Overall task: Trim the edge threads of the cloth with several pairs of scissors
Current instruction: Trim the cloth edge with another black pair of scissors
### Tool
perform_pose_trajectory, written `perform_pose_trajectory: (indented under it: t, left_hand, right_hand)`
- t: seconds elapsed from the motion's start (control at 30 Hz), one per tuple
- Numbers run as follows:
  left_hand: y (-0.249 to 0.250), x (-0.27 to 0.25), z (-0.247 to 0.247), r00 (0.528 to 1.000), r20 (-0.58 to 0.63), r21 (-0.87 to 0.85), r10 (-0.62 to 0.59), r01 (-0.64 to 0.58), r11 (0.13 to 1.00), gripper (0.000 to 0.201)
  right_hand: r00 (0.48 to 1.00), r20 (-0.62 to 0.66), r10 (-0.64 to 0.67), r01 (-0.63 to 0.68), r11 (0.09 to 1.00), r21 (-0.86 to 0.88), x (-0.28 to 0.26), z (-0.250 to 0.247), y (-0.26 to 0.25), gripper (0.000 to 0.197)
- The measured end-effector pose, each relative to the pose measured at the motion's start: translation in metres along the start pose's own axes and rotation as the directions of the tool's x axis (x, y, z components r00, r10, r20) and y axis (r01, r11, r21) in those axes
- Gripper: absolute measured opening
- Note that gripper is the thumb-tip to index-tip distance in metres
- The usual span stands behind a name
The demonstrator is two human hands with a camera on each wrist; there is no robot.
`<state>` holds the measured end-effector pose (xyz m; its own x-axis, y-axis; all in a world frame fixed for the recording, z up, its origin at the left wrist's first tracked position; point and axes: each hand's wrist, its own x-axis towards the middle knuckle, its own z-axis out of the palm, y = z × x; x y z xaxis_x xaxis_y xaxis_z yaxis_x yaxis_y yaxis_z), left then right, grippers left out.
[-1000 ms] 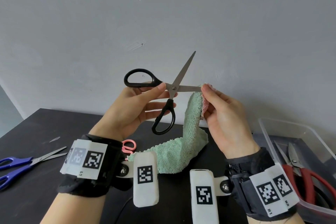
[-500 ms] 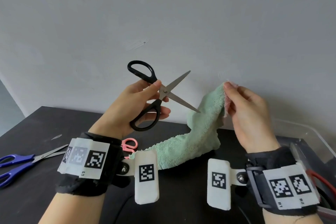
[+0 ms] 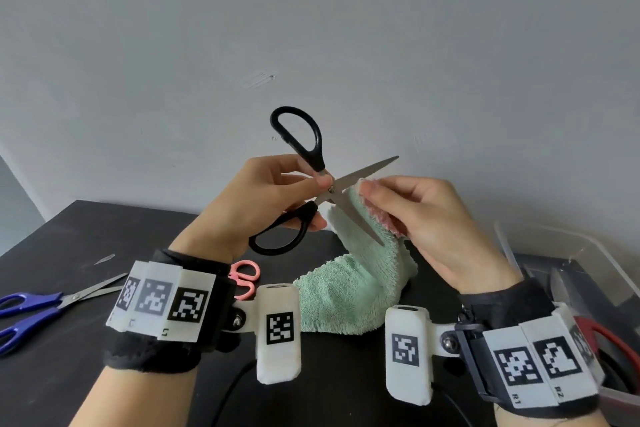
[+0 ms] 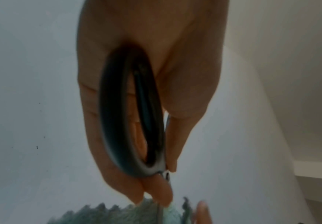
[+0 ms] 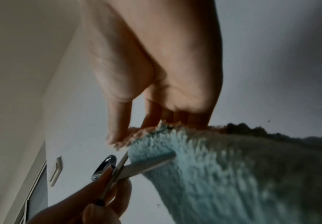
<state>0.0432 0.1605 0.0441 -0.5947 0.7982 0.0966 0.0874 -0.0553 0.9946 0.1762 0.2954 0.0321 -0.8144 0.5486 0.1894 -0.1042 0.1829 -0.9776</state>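
Observation:
My left hand (image 3: 273, 198) grips the black-handled scissors (image 3: 304, 184) near their pivot, thumb on top and fingers under the lower loop. Their blades stand wide apart, with the raised corner of the cloth between them. The green terry cloth (image 3: 353, 281) with a pink underside hangs from my right hand (image 3: 408, 208), which pinches its top corner; the rest trails down onto the black table (image 3: 69, 239). In the left wrist view the black handle loop (image 4: 131, 115) lies against my fingers. The right wrist view shows the blades (image 5: 137, 166) straddling the cloth's edge (image 5: 152, 145) just below my fingertips.
Blue-handled scissors (image 3: 38, 305) lie on the table at the left. Pink-handled scissors (image 3: 244, 276) peek out behind my left wrist. A clear plastic box (image 3: 588, 270) at the right holds red-handled scissors (image 3: 602, 333). A grey wall stands close behind.
My left hand turned the scissors so one handle points up and brought the spread blades over the cloth corner. My right hand moved the corner left toward the blades.

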Motion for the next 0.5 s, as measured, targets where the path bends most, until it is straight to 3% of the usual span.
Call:
perform_pose_trajectory:
  t: [0.07, 0.2, 0.27, 0.5]
  left_hand:
    - [-0.002, 0.001, -0.001, 1.000, -0.020, 0.018, 0.005, -0.005, 1.000, 0.019]
    - [-0.004, 0.002, -0.002, 0.998, -0.054, 0.024, 0.027, -0.026, 0.999, 0.009]
    - [-0.005, 0.003, -0.001, 0.998, -0.058, 0.015, 0.031, -0.030, 0.999, 0.007]
    - [-0.003, -0.001, 0.002, 0.997, -0.008, 0.071, 0.083, -0.082, 0.994, 0.004]
  right_hand:
    - [0.999, 0.039, 0.011, -0.011, 1.000, -0.005, -0.001, 0.001, -0.001, 0.039]
    - [0.999, 0.043, 0.029, -0.028, 0.999, -0.032, 0.001, 0.006, 0.004, 0.018]
    - [0.997, 0.046, 0.055, -0.054, 0.998, -0.023, 0.000, 0.009, 0.005, 0.018]
    - [0.992, 0.066, 0.105, -0.099, 0.991, -0.088, -0.003, 0.019, 0.002, 0.007]
